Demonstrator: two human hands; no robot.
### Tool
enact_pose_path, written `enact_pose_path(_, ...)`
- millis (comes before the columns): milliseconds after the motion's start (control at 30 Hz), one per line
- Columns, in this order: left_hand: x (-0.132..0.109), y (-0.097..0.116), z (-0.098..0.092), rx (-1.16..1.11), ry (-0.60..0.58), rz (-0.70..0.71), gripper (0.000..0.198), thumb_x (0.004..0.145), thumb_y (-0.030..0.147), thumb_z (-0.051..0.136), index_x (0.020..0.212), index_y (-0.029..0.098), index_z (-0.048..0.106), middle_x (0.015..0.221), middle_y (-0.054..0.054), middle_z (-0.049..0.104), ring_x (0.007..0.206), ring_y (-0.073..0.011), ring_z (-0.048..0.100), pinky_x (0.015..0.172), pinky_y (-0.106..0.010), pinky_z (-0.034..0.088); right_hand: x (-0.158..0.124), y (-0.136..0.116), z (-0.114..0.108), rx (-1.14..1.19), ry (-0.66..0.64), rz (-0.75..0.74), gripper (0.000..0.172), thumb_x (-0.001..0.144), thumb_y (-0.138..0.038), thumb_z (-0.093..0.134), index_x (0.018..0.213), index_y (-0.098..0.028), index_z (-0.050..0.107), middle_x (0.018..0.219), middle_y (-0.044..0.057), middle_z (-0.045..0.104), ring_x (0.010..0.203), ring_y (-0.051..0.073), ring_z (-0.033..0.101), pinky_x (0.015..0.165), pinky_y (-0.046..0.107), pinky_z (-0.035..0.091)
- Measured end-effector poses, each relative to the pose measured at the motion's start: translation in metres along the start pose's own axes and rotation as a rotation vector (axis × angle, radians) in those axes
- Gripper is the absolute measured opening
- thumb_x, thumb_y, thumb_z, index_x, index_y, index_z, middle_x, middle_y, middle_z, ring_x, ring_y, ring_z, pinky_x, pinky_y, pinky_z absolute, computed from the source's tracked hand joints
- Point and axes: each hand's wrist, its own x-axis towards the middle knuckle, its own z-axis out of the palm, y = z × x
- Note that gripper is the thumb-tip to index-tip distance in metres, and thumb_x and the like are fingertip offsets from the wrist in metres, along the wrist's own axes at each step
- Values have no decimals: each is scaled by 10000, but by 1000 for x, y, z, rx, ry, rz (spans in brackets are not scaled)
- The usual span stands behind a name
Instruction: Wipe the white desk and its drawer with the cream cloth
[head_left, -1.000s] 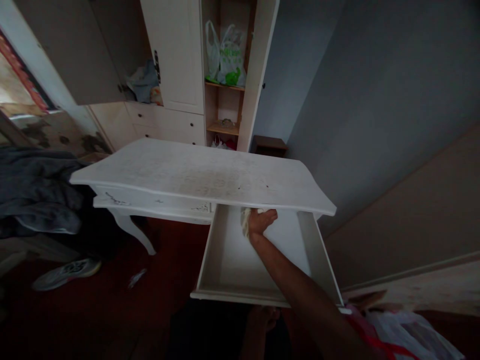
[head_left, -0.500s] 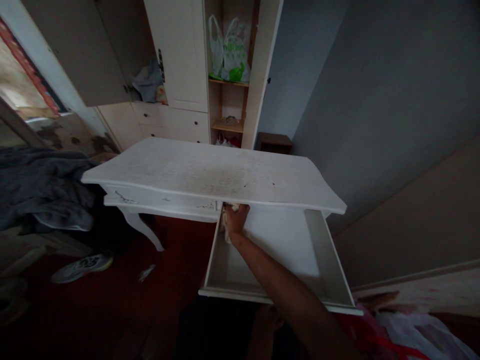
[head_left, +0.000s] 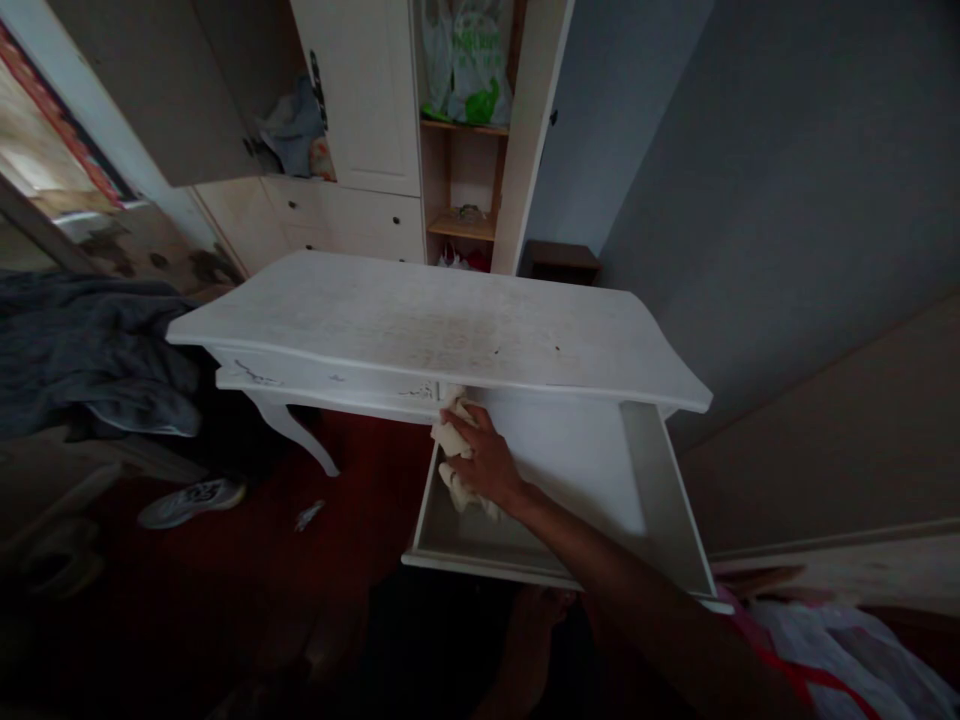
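A crumpled cream cloth (head_left: 454, 440) is gripped in my right hand (head_left: 487, 460). The hand presses it against the left side wall of the pulled-out drawer (head_left: 577, 480), with the fingers bent over the cloth. That drawer belongs to a white desk (head_left: 337, 310) whose top has brownish smudges near the middle. Below the drawer's front edge, my left hand (head_left: 547, 605) shows only in part, in deep shade. Its fingers are close to the underside of the drawer front, and whether they grip it is hidden.
Behind the desk stands a white wardrobe (head_left: 360, 100) with doors ajar and a plastic bag (head_left: 480, 70) on a shelf. Dark clothing (head_left: 82, 350) lies at left. A shoe (head_left: 191, 502) is on the red floor (head_left: 360, 470). More bags (head_left: 847, 650) lie at lower right.
My right hand has come forward from the drawer's back left corner, drawing the cloth along the left wall toward me. The view has tilted slightly downward.
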Motion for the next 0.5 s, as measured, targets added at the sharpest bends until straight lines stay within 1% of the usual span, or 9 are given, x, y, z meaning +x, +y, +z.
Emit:
enact_pose_path(67, -8, 3, 4, -16, 15, 59, 702, 613, 773, 684, 977, 174, 729, 1007, -105, 734, 973, -286, 654, 895, -433, 499, -11, -6, -7, -52, -115, -19, 697, 732, -155, 630, 1409, -274, 518, 1510, 74, 350, 1317, 259, 475, 1116, 406, 393)
enact_pose_path(100, -13, 6, 6, -20, 27, 82, 678, 649, 760, 672, 987, 175, 728, 1005, -102, 732, 972, -280, 654, 897, -429, 499, -18, -10, -9, -66, -170, -29, 695, 734, -161, 635, 1410, -274, 520, 1502, 75, 365, 1295, 261, 495, 1102, 404, 406)
enact_pose_path(200, -23, 13, 10, -24, 70, 109, 631, 681, 750, 660, 918, 169, 729, 988, -98, 722, 978, -275, 649, 908, -424, 497, -36, -26, -15, -106, -367, -69, 677, 740, -196, 647, 1402, -282, 534, 1427, 79, 468, 1166, 259, 591, 1018, 392, 475)
enact_pose_path(267, -27, 18, 11, -12, 65, 112, 643, 690, 762, 642, 909, 163, 724, 1002, -105, 715, 1002, -278, 640, 923, -424, 493, -46, -36, -19, -169, -471, -122, 657, 747, -222, 641, 1391, -307, 545, 1339, 70, 550, 1074, 262, 635, 945, 399, 515)
enact_pose_path(300, -28, 20, 11, -8, 52, 109, 657, 694, 770, 629, 917, 159, 722, 1007, -108, 713, 1010, -280, 637, 928, -424, 493, -50, -40, -20, -203, -498, -151, 655, 750, -228, 633, 1393, -315, 542, 1308, 68, 577, 1049, 268, 644, 914, 404, 526)
enact_pose_path(367, -28, 23, 11, -7, 17, 88, 665, 703, 771, 617, 916, 148, 716, 997, -112, 714, 1007, -284, 641, 925, -425, 499, -53, -45, -22, -232, -504, -202, 682, 746, -220, 620, 1414, -311, 516, 1276, 68, 616, 1058, 281, 644, 883, 405, 534)
enact_pose_path(433, -27, 24, 10, -18, 3, 63, 639, 712, 743, 630, 921, 144, 710, 976, -107, 720, 991, -286, 651, 915, -428, 508, -53, -46, -25, -183, -495, -231, 740, 726, -217, 634, 1443, -303, 472, 1280, 60, 638, 1099, 283, 633, 901, 402, 525)
enact_pose_path(500, -25, 24, 11, -9, 11, 60, 588, 733, 699, 641, 930, 149, 706, 973, -102, 727, 995, -288, 655, 930, -436, 504, -50, -44, -28, -109, -491, -219, 799, 699, -231, 676, 1458, -305, 438, 1303, 44, 644, 1153, 278, 613, 955, 399, 496)
